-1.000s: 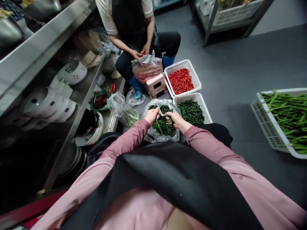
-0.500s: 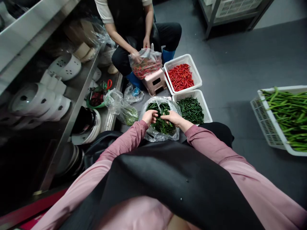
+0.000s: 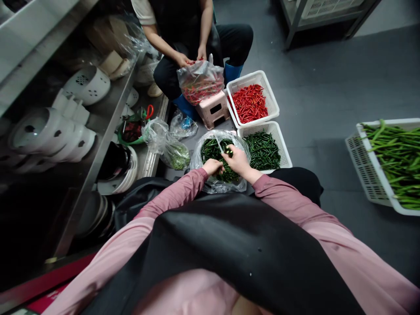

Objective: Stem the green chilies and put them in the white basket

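Head view: two hands are seen close together over a clear plastic bag, its thin film crinkled and glossy. By the right hand, a small bunch of green chilies is gripped between bent fingers and thumb, pale ends exposed. The left hand is curled inward, lower and just beside; whether anything is pinched in it cannot be told. Beneath them, slender, dark loose chilies are heaped inside the bag.

Just beyond the right hand, glossy green chilies are held in a white basket of perforated plastic. Behind it, smooth red chilies are contained in a second basket. Farther out, a bag of red chilies is propped against a pale pink stool, touched by a co-worker's hands. At far right, long green pods are piled in a slatted crate.
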Available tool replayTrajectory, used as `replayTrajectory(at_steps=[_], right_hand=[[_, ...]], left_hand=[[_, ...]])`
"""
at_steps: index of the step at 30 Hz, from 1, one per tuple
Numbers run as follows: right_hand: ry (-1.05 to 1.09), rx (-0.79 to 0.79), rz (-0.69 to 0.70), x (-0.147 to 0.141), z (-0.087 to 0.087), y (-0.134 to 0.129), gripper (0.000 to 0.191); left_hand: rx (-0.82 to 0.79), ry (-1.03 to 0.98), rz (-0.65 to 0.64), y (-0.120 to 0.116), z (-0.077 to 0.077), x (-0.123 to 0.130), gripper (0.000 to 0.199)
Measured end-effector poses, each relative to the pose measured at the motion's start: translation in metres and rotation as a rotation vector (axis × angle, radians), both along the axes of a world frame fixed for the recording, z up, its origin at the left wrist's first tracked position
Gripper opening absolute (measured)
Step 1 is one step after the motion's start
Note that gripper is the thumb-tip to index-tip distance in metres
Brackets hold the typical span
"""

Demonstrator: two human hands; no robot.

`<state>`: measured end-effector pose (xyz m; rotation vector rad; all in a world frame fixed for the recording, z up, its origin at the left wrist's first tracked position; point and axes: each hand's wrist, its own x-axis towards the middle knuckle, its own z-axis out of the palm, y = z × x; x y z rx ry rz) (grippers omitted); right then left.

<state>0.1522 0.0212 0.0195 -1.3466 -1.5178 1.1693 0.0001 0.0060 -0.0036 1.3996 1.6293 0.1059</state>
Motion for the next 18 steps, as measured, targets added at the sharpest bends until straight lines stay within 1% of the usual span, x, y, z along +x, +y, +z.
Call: replayTrajectory(at_steps=[1, 3, 4, 5, 6, 7, 9, 11, 13, 15, 18], right_hand=[[0.075, -0.1, -0.049, 0.002, 0.001, 0.003, 0.013], [0.285, -0.365, -0.153, 0.008, 0.002, 0.011, 0.009], [0.401, -0.492, -0.183, 0.012, 0.003, 0.016, 0.008], [0.508, -0.595, -0.194, 0.016, 0.004, 0.019, 0.005], [0.597, -0.666, -0.181, 0.019, 0.005, 0.022, 0.002], [0.661, -0.708, -0.149, 0.022, 0.007, 0.023, 0.003], [0.718, -0.731, -0.098, 0.025, 0.009, 0.022, 0.011], [0.713, -0.723, -0.105, 0.025, 0.01, 0.019, 0.013], [0.68, -0.706, -0.134, 0.024, 0.008, 0.015, 0.01], [0.622, -0.679, -0.113, 0.02, 0.004, 0.01, 0.013], [0.496, -0.633, 0.01, 0.011, -0.004, 0.004, 0.022]], left_hand=[[0.079, 0.113, -0.079, -0.001, -0.003, -0.003, 0.039], [0.277, 0.339, -0.221, -0.003, -0.011, -0.007, 0.036], [0.356, 0.429, -0.27, -0.003, -0.015, -0.008, 0.034], [0.399, 0.49, -0.308, -0.002, -0.02, -0.009, 0.032], [0.407, 0.529, -0.34, -0.001, -0.025, -0.008, 0.032], [0.392, 0.55, -0.373, 0.002, -0.029, -0.008, 0.032], [0.361, 0.562, -0.423, 0.007, -0.036, -0.007, 0.031], [0.377, 0.554, -0.405, 0.012, -0.039, -0.008, 0.028], [0.41, 0.505, -0.324, 0.014, -0.037, -0.014, 0.023], [0.425, 0.399, -0.22, 0.014, -0.029, -0.022, 0.018], [0.411, 0.171, -0.047, 0.013, -0.012, -0.028, 0.013]])
